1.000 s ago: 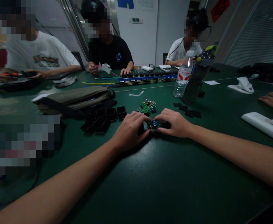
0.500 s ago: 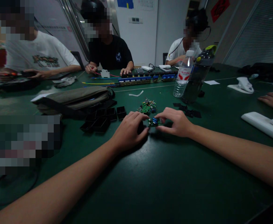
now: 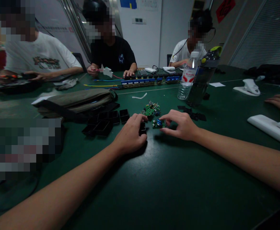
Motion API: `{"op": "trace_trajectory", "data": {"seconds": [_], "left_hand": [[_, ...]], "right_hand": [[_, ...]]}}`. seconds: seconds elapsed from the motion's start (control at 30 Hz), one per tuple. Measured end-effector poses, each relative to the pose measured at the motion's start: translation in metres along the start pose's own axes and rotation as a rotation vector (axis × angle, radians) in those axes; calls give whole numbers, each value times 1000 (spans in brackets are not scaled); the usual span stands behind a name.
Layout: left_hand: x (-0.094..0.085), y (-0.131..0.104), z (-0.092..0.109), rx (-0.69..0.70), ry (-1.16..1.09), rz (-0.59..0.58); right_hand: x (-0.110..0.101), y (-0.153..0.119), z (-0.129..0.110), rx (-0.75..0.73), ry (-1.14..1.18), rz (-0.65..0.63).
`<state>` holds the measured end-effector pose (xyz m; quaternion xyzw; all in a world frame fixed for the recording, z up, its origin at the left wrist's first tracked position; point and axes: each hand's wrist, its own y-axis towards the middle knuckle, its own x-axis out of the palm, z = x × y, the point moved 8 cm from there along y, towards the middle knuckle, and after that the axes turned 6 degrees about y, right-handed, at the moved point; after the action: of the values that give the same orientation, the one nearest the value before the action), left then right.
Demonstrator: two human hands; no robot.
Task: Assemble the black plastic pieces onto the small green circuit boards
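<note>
My right hand [image 3: 182,124] pinches a small green circuit board [image 3: 158,123] with blue and pale components, held by its right end a little above the table. My left hand [image 3: 131,132] is closed around a small black plastic box [image 3: 143,128], partly hidden by the fingers. A gap separates the box from the board. Just beyond the hands lies a pile of green circuit boards [image 3: 151,108]. Several open black boxes [image 3: 104,126] sit to the left of my left hand. Flat black pieces [image 3: 192,113] lie behind my right hand.
A clear water bottle [image 3: 187,78] and a dark bottle [image 3: 203,80] stand behind my right hand. A grey-green bag [image 3: 80,100] lies at left. White plastic parts [image 3: 271,127] are at right. Three people sit across the green table [image 3: 178,182]; another person's hand [image 3: 279,102] rests at right.
My left hand has come off the circuit board and drawn slightly left, showing the black box in it. The right hand keeps the board. A person opposite has tilted a white part.
</note>
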<state>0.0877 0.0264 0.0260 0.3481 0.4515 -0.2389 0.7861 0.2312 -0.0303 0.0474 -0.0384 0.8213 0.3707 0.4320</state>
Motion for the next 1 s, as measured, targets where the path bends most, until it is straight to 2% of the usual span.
{"op": "trace_trajectory", "data": {"seconds": [0.3,0.57,0.73,0.87,0.93,1.0], "left_hand": [[-2,2,0,8,-36,53],[1,4,-11,-62,168,54],[2,1,-10,-98,114,4],[-6,-3,-7,-137,78,66],[-10,-4,-2,-105,53,104],[-10,-5,7,-12,25,95]], "right_hand": [[-3,0,-1,-5,8,44],[-4,0,1,20,-12,43],[-4,0,2,40,-2,49],[-4,0,1,19,3,51],[-3,-1,1,10,6,45],[-3,-1,0,-1,15,35]]}}
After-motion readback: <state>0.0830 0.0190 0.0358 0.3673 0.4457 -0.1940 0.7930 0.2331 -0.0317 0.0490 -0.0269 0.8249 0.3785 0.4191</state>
